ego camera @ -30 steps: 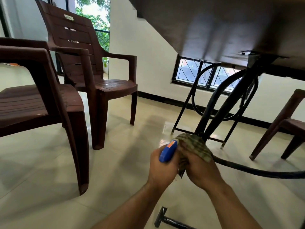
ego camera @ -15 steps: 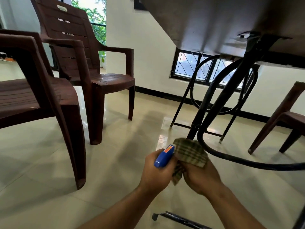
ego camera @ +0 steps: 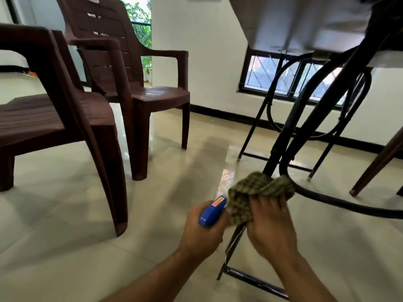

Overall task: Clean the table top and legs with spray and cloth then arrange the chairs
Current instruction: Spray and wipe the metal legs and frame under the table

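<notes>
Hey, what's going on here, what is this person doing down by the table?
A person is low beside the table, cleaning its black metal frame. The right hand grips a checked cloth around a table leg, near where a curved bar meets it. The left hand holds a blue spray bottle right beside the cloth. Two brown plastic chairs, a near chair and a far chair, stand apart from the table on the left.
</notes>
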{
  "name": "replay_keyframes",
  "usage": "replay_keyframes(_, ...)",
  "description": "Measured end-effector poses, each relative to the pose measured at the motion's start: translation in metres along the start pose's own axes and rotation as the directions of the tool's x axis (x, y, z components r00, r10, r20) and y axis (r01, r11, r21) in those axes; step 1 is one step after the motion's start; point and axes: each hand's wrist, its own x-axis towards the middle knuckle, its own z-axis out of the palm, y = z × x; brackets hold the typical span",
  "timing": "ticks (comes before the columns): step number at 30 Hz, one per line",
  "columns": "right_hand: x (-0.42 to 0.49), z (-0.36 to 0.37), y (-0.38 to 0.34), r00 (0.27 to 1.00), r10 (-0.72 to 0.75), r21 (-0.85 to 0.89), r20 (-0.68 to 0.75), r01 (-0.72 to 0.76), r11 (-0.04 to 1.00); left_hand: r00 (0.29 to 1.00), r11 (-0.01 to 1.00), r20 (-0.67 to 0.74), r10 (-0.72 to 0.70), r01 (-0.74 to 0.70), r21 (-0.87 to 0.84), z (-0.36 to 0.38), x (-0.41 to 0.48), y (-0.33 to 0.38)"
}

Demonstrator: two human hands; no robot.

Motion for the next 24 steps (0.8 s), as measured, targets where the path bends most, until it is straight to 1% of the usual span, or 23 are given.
replay_keyframes(2, 0.012, 0.0, 0.007, 0.991, 0.097, 0.073, -0.097, -0.09, 0.993, 1.0, 1.0, 0.02, -0.02, 0.02, 0.02, 0.003, -0.003, -0.001)
replay_keyframes(3, 0.012, 0.004, 0.01, 0.992, 0.096, 0.09, -0.085, -0.089, 0.992, 0.999, 0.999, 0.024, -0.034, 0.034, 0.025, 0.005, -0.005, 0.0)
replay_keyframes(5, -0.006, 0.016, 0.011, 0.999, 0.03, 0.168, 0.032, -0.035, 0.985, 0.998, 0.998, 0.032, -0.06, 0.059, 0.021, 0.009, -0.008, 0.0)
replay_keyframes(7, -0.033, 0.029, 0.007, 0.973, -0.061, 0.261, 0.224, 0.0, 0.965, 0.994, 0.995, 0.045, -0.097, 0.098, -0.011, 0.013, -0.01, -0.004)
replay_keyframes(8, -0.04, 0.031, 0.005, 0.955, -0.099, 0.282, 0.279, 0.017, 0.959, 0.991, 0.992, 0.058, -0.121, 0.123, -0.033, 0.013, -0.012, -0.005)
replay_keyframes(9, -0.041, 0.032, 0.006, 0.958, -0.094, 0.288, 0.27, 0.013, 0.958, 0.988, 0.989, 0.069, -0.139, 0.142, -0.042, 0.014, -0.014, -0.006)
replay_keyframes(10, -0.034, 0.03, 0.005, 0.971, -0.034, 0.269, 0.238, -0.033, 0.962, 0.987, 0.989, 0.073, -0.144, 0.146, -0.03, 0.013, -0.015, -0.007)
replay_keyframes(11, -0.022, 0.03, 0.008, 0.987, 0.04, 0.24, 0.157, -0.078, 0.968, 0.988, 0.99, 0.07, -0.139, 0.14, -0.016, 0.012, -0.016, -0.008)
replay_keyframes(12, -0.01, 0.026, 0.011, 0.995, 0.089, 0.222, 0.041, -0.096, 0.97, 0.988, 0.99, 0.066, -0.142, 0.142, 0.01, 0.011, -0.017, -0.009)
replay_keyframes(13, -0.001, 0.025, 0.016, 0.992, 0.11, 0.223, -0.064, -0.093, 0.97, 0.987, 0.988, 0.058, -0.153, 0.151, 0.038, 0.01, -0.017, -0.011)
replay_keyframes(14, 0.003, 0.026, 0.019, 0.987, 0.098, 0.22, -0.124, -0.069, 0.973, 0.985, 0.985, 0.053, -0.166, 0.163, 0.06, 0.008, -0.017, -0.014)
replay_keyframes(15, -0.001, 0.03, 0.022, 0.989, 0.044, 0.204, -0.144, -0.014, 0.979, 0.982, 0.982, 0.049, -0.18, 0.177, 0.063, 0.005, -0.017, -0.017)
replay_keyframes(17, -0.028, 0.046, 0.023, 0.987, -0.117, 0.207, -0.106, 0.137, 0.969, 0.982, 0.982, 0.045, -0.182, 0.179, 0.061, -0.001, -0.017, -0.022)
replay_keyframes(18, -0.046, 0.054, 0.022, 0.978, -0.207, 0.205, -0.029, 0.208, 0.956, 0.982, 0.982, 0.052, -0.182, 0.179, 0.059, -0.003, -0.018, -0.024)
replay_keyframes(19, -0.063, 0.06, 0.019, 0.952, -0.3, 0.184, 0.067, 0.284, 0.941, 0.98, 0.98, 0.056, -0.191, 0.188, 0.057, -0.003, -0.019, -0.025)
replay_keyframes(20, -0.075, 0.064, 0.015, 0.918, -0.357, 0.178, 0.173, 0.328, 0.928, 0.977, 0.978, 0.057, -0.207, 0.204, 0.05, -0.003, -0.02, -0.024)
replay_keyframes(21, -0.079, 0.069, 0.013, 0.897, -0.379, 0.2, 0.227, 0.338, 0.92, 0.974, 0.975, 0.059, -0.218, 0.215, 0.052, -0.003, -0.021, -0.026)
replay_keyframes(22, -0.075, 0.067, 0.011, 0.908, -0.354, 0.226, 0.225, 0.305, 0.925, 0.971, 0.973, 0.065, -0.23, 0.226, 0.054, -0.002, -0.021, -0.027)
replay_keyframes(24, -0.06, 0.064, 0.013, 0.964, -0.22, 0.264, 0.147, 0.176, 0.948, 0.966, 0.967, 0.065, -0.251, 0.247, 0.07, -0.002, -0.021, -0.033)
